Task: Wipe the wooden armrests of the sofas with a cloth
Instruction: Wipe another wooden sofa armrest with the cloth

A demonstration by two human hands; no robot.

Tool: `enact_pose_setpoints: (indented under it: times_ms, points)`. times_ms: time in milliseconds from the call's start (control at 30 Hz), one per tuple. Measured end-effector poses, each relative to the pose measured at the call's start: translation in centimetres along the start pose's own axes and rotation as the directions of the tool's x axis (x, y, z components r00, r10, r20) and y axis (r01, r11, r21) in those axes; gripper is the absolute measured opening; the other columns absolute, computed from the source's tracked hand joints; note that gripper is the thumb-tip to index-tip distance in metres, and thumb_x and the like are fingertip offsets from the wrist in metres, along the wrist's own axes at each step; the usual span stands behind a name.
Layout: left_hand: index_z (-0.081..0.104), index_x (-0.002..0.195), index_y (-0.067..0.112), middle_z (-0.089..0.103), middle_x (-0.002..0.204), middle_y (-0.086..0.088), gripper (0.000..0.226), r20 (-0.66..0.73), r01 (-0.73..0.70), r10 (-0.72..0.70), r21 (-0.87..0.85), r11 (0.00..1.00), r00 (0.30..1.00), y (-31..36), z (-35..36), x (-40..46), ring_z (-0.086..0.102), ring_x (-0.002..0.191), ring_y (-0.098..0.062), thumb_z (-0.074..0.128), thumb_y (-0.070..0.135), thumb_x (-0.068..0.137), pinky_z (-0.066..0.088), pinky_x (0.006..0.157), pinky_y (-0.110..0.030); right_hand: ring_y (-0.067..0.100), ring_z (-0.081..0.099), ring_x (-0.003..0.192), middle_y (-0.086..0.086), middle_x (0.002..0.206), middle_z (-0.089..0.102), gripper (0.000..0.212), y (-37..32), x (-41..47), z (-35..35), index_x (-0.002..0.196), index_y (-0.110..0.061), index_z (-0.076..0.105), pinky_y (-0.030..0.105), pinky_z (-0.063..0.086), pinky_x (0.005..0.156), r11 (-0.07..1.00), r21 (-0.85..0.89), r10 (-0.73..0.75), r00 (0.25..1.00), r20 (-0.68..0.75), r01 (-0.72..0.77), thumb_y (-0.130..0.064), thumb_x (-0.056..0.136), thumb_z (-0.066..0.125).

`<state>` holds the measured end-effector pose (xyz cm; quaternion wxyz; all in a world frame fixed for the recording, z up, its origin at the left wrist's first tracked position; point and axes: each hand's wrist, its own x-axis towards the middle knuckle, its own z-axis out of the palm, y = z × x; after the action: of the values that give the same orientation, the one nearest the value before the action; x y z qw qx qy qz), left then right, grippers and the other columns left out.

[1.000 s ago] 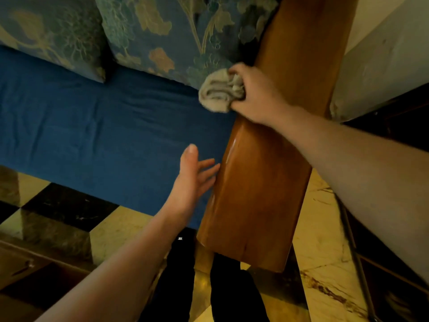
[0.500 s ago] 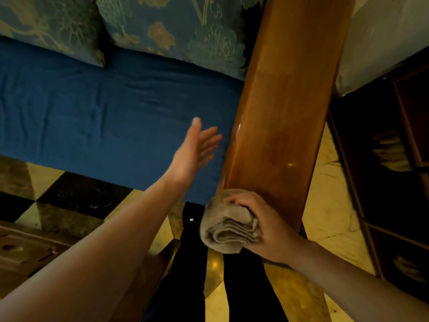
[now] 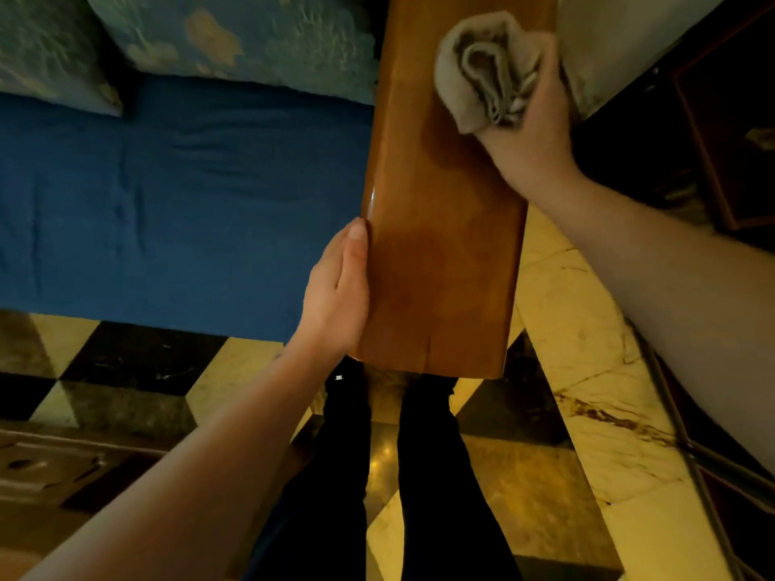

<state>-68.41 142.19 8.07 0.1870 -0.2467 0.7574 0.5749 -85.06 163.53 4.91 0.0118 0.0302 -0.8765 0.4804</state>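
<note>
A wide polished wooden armrest (image 3: 436, 253) runs from the top of the view down to its front end above my legs. My right hand (image 3: 530, 132) grips a bunched beige cloth (image 3: 482, 73) over the armrest's far right part, near its right edge. My left hand (image 3: 339, 287) lies flat against the armrest's left side near the front end, fingers together and holding nothing. A faint damp patch shows on the wood between the two hands.
The sofa's blue seat cushion (image 3: 176, 195) and patterned back pillows (image 3: 235, 35) lie left of the armrest. A pale wall (image 3: 620, 39) and dark wooden furniture (image 3: 729, 119) stand to the right. Checkered marble floor (image 3: 578, 320) and my dark-trousered legs (image 3: 423, 475) are below.
My right hand carried the cloth from the armrest's front end back up to its far part. My left hand moved from hovering over the seat to resting against the armrest's left side.
</note>
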Motion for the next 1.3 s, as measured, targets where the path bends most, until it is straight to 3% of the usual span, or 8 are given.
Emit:
enact_pose_setpoints:
  times_ms: [200,333,467,700,867,967,1133,1300]
  points:
    - [0.06,0.1,0.06,0.065,0.108,0.033,0.036,-0.021,0.06,-0.061,-0.015,0.998,0.998,-1.2,-0.6,-2.7,0.058,0.11,0.011,0.026,0.072,0.096,0.041,0.098,-0.023,-0.013,0.048,0.124,-0.018,0.134,0.045,0.079,-1.4,-21.5,0.8,0.136,-0.029,0.04,0.015,0.05,0.097,0.976,0.161,0.104,0.962,0.251,-0.148,-0.029,0.072,0.086]
    - [0.056,0.132,0.053,0.061,0.133,0.027,0.048,0.044,0.006,-0.013,0.151,0.988,0.999,-3.0,-1.5,-4.7,0.052,0.128,0.007,0.024,0.069,0.1,0.042,0.113,-0.033,0.018,0.05,0.13,-0.004,0.138,0.048,0.063,-2.0,-27.8,0.2,0.131,-0.019,0.045,0.028,0.047,0.106,0.984,0.174,-0.092,0.923,0.374,0.027,-0.031,0.082,0.083]
    - [0.041,0.156,0.029,0.041,0.159,0.011,0.062,0.107,-0.126,0.088,0.437,0.891,0.99,-3.4,-2.0,-5.0,0.037,0.145,-0.004,0.026,0.06,0.104,0.033,0.122,-0.04,0.008,0.046,0.129,0.002,0.143,0.046,0.084,-0.2,-21.4,-1.6,0.141,-0.022,0.04,0.014,0.046,0.095,0.981,0.048,-0.179,0.774,0.608,0.189,-0.025,0.074,0.091]
    - [0.05,0.148,0.016,0.047,0.152,-0.005,0.055,0.24,-0.399,0.363,0.789,0.467,0.9,0.3,1.3,-0.7,0.04,0.137,-0.026,0.043,0.048,0.104,0.038,0.111,-0.042,0.026,0.058,0.124,0.015,0.138,0.058,0.087,1.2,-1.8,-0.4,0.146,-0.01,0.039,0.04,0.054,0.095,0.997,-0.052,-0.041,0.986,0.162,0.05,-0.029,0.077,0.088]
    - [0.06,0.131,0.016,0.057,0.127,-0.005,0.044,0.185,-0.363,0.349,0.741,0.565,0.919,5.3,2.4,4.3,0.049,0.121,-0.026,0.056,0.003,0.089,0.049,0.094,-0.04,0.027,0.059,0.123,0.012,0.137,0.058,0.084,0.3,-3.3,0.5,0.144,-0.013,0.043,0.044,0.056,0.096,0.996,0.0,0.089,0.996,0.008,-0.089,-0.018,0.074,0.091]
    - [0.06,0.128,0.02,0.061,0.124,-0.001,0.049,0.178,-0.351,0.334,0.736,0.579,0.926,6.8,1.5,5.5,0.055,0.118,-0.023,0.056,-0.004,0.086,0.048,0.092,-0.035,0.017,0.055,0.126,0.003,0.144,0.05,0.09,-0.1,-15.7,0.0,0.143,-0.027,0.038,0.045,0.058,0.096,0.988,0.072,0.116,0.969,0.216,-0.134,-0.017,0.072,0.093]
    - [0.007,0.164,0.019,0.001,0.173,-0.01,0.112,0.41,-0.435,0.146,0.824,0.363,0.9,8.6,0.8,8.9,0.011,0.158,-0.031,0.084,0.024,0.082,0.024,0.126,-0.047,0.006,0.045,0.14,-0.027,0.149,0.041,0.054,1.2,-23.7,-2.1,0.136,-0.028,0.045,0.035,0.049,0.106,0.969,0.237,-0.164,0.894,0.418,0.066,-0.039,0.093,0.076]
    - [-0.032,0.152,0.01,-0.033,0.165,-0.014,0.169,0.485,-0.486,0.014,0.873,0.043,0.874,11.9,2.3,14.1,-0.023,0.154,-0.029,0.093,0.059,0.049,0.002,0.128,-0.042,0.012,0.05,0.136,-0.008,0.15,0.045,0.091,3.3,-12.6,-3.1,0.146,-0.04,0.035,0.037,0.055,0.101,0.99,0.082,-0.141,0.832,0.536,0.115,-0.026,0.075,0.091]
